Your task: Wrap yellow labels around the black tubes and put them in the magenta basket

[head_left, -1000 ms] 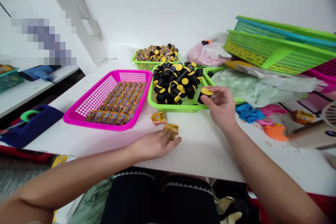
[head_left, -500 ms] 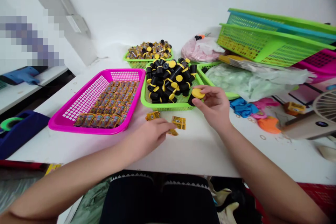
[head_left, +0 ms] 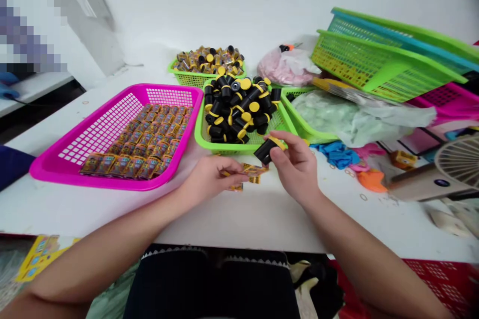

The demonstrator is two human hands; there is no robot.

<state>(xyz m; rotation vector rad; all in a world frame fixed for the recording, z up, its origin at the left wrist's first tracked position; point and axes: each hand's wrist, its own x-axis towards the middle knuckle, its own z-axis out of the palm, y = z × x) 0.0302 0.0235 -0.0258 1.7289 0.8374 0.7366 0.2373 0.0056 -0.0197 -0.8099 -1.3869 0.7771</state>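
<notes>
Head view: right hand [head_left: 299, 172] has a yellow-capped black container [head_left: 264, 151] pinched near the front green basket [head_left: 232, 148], left hand [head_left: 213, 175] pinches a printed yellow wrapper [head_left: 256, 169] that could totally crumple if squeezed too hard.

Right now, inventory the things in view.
Held cylinder: one, black and yellow, front centre
Printed pieces: several, yellow, front centre
Near magenta basket: one, magenta, left
Printed cylinders: many, orange and brown, inside it
Middle basket: one, green, centre
Loose cylinders: many, black and yellow, heaped there
Rear basket: one, green, holding mixed items
Right basket: one, green, right
Bags: two, pinkish and pale green, right
Stacked baskets: several, green and blue, right rear
Far magenta basket: one, magenta, right rear
Limp scraps: several, blue, pink, orange, right
Fan: one, beige, far right
Table: one, white, underneath
Red basket: one, red, below table
Thighs: two, dark clothing, bottom
Left fingers: on a printed piece
Right fingers: around held cylinder
</notes>
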